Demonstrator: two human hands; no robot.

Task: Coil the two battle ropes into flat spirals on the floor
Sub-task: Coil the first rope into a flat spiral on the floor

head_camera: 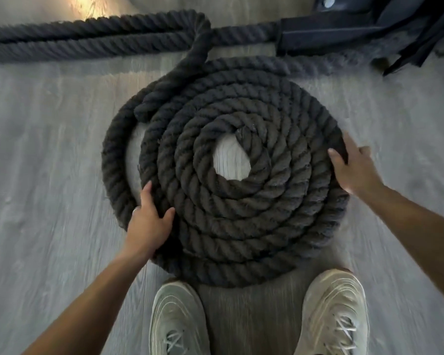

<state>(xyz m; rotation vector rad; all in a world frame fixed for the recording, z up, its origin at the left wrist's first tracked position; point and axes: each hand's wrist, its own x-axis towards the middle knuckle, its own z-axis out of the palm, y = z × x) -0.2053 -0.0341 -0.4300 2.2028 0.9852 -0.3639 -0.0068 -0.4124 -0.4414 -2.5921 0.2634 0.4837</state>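
Observation:
A thick dark battle rope lies wound in a flat spiral (241, 206) on the grey wood floor, with a small bare gap at its centre. Its outermost turn (113, 160) bulges loose on the left, leaving a gap to the coil, and runs up toward the top. My left hand (150, 219) grips the coil's lower left edge, fingers around a rope turn. My right hand (354, 165) presses on the coil's right edge, fingers spread over the outer turn. A second rope length (87, 44) lies straight across the top, doubled side by side.
A black metal anchor base (344, 29) with straps (415, 52) sits at the top right, where the rope leads in. My two pale sneakers (177, 321) (333, 311) stand just below the coil. Grey plank floor stretches to both sides.

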